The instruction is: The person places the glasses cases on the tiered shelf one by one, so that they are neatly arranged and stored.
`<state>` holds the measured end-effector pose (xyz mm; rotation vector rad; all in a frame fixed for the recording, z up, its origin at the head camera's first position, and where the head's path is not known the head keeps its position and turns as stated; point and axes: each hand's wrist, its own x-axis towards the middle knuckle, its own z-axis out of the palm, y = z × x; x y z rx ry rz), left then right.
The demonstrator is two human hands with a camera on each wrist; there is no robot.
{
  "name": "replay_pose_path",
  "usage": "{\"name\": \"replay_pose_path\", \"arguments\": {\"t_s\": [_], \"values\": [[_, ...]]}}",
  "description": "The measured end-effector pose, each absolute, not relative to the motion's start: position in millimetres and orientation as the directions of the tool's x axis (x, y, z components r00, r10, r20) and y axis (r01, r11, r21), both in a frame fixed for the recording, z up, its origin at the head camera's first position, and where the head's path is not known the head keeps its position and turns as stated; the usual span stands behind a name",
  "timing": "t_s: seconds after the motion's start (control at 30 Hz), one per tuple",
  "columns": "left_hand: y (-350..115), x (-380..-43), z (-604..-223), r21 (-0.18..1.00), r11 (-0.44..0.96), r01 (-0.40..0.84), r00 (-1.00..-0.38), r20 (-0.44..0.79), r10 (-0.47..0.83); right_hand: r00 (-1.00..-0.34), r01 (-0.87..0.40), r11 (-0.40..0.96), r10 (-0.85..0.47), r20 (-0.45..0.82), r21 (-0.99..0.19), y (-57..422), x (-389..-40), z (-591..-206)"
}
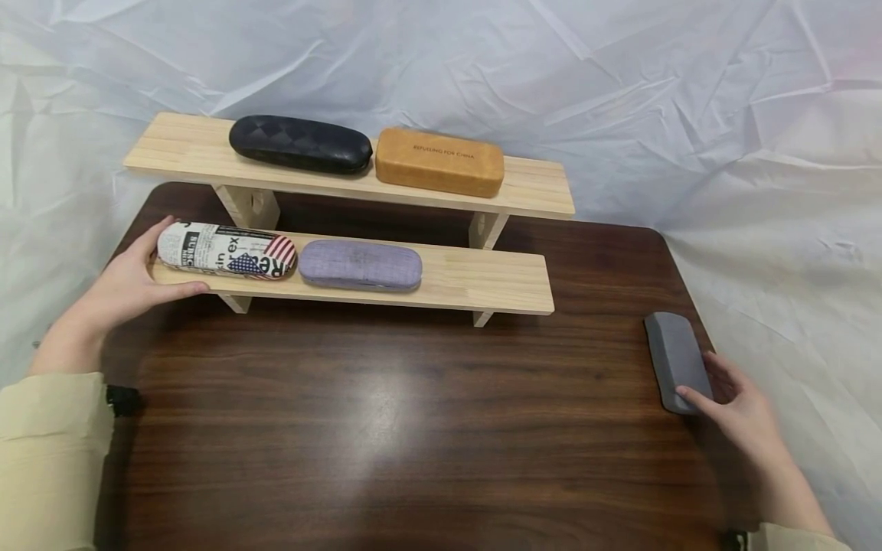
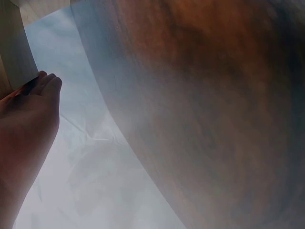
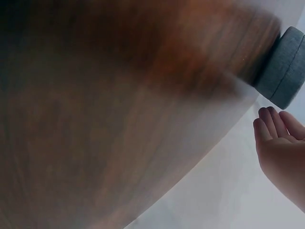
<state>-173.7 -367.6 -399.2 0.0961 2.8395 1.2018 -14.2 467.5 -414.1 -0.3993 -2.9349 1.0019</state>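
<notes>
At the left end of the lower wooden shelf [image 1: 482,279] lies a newspaper-print glasses case [image 1: 200,249] with a flag pattern. My left hand [image 1: 131,275] spreads around that end, thumb along the shelf's front edge and fingers behind the case; whether it touches the case I cannot tell. In the left wrist view the left hand [image 2: 31,124] is beside the shelf end, with fairly straight fingers. Near the table's right edge rests a grey glasses case [image 1: 675,360]. My right hand [image 1: 744,409] is at its near right side, thumb over its edge, fingers [image 3: 267,124] loosely extended.
A purple glasses case [image 1: 360,265] sits beside the printed one. On the upper wooden shelf [image 1: 179,145] lie a black glasses case [image 1: 299,143] and a tan glasses case [image 1: 439,162]. The shelves stand on a dark wooden table [image 1: 413,428]; white sheeting [image 1: 448,61] hangs behind.
</notes>
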Motion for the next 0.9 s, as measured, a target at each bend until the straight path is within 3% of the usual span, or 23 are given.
{"name": "replay_pose_path", "arguments": {"t_s": [0.3, 0.7, 0.9], "values": [[-367.8, -173.3, -399.3, 0.724, 0.689, 0.038, -0.996, -0.025, 0.081, -0.966, 0.259, 0.792, 0.226, -0.128, -0.553, 464.4, -19.5, -411.1], [-368.5, -174.9, -399.5, 0.717, 0.696, 0.033, -0.996, -0.037, 0.085, -0.926, 0.377, 0.797, 0.342, -0.162, -0.472, 455.7, -27.1, -406.6], [-368.5, -174.1, -398.5, 0.710, 0.704, 0.031, -0.996, -0.038, 0.082, -0.935, 0.353, 0.820, 0.325, -0.140, -0.451, 454.0, -30.3, -405.9]]}}
